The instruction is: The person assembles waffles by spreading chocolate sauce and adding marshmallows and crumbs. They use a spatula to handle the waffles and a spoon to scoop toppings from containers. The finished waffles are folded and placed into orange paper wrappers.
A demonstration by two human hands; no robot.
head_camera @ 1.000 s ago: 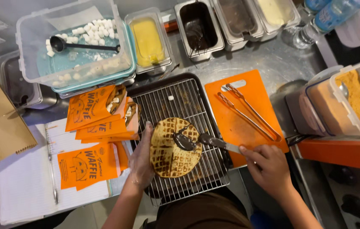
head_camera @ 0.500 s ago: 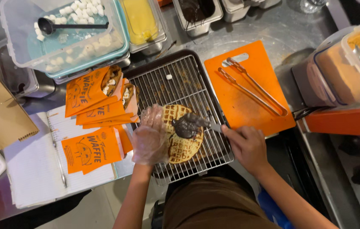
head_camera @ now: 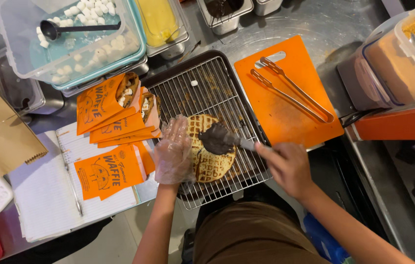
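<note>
A round golden-brown waffle (head_camera: 211, 157) lies near the front edge of the wire cooling rack (head_camera: 202, 93), which sits in a dark metal tray on the steel counter. The left hand (head_camera: 174, 152), in a clear plastic glove, lies open and flat against the waffle's left rim. The right hand (head_camera: 288, 166) is clenched around the handle of a chocolate-coated spoon (head_camera: 219, 139), its dark bowl resting on the waffle's upper right part. Beside the rack's right edge lies an orange cutting board (head_camera: 290, 117) carrying metal tongs (head_camera: 290, 90); at its left edge lie orange paper waffle sleeves (head_camera: 107, 115)
</note>
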